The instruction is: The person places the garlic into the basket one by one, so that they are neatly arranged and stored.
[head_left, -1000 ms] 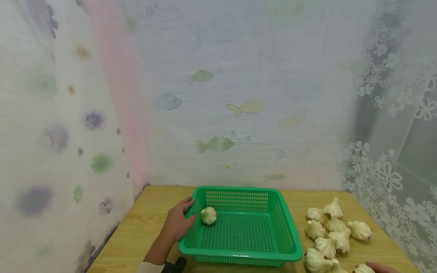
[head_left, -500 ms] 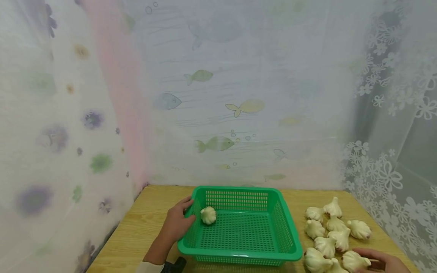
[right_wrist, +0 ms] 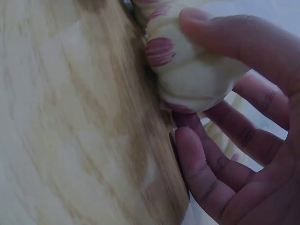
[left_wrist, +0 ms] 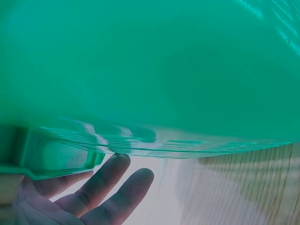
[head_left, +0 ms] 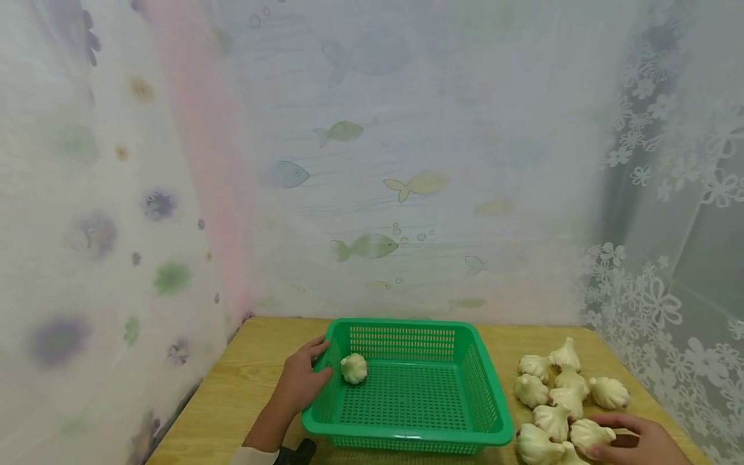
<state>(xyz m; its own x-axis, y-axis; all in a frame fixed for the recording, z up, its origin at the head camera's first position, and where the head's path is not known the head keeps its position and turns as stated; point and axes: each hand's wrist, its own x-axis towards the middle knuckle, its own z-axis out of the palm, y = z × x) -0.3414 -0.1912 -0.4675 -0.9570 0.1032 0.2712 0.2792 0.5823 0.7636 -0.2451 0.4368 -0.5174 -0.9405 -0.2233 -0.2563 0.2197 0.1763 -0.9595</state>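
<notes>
A green plastic basket point(head_left: 407, 436) with slotted walls stands on the table, and one garlic bulb point(head_left: 354, 369) lies inside at its left. My left hand point(head_left: 302, 376) holds the basket's left rim, thumb at the rim; in the left wrist view its fingers point(left_wrist: 133, 185) reach beneath the rim along the outer wall. To the right, my right hand point(head_left: 639, 442) grips a garlic bulb point(head_left: 589, 436) at the near side of the garlic group. Up close in the right wrist view, the thumb presses on this purple-marked bulb point(right_wrist: 197, 70) and the fingers curl around its other side.
Several more garlic bulbs point(head_left: 551, 423) lie clustered to the right of the basket, with one bulb point(head_left: 608, 393) slightly apart at the right. Printed curtains point(head_left: 407, 161) hang behind and at both sides of the wooden table point(head_left: 256, 349).
My right hand has come in from the lower right and moved the gripped bulb left and away from me, against the group. A neighbouring bulb has shifted slightly. The left hand stays put.
</notes>
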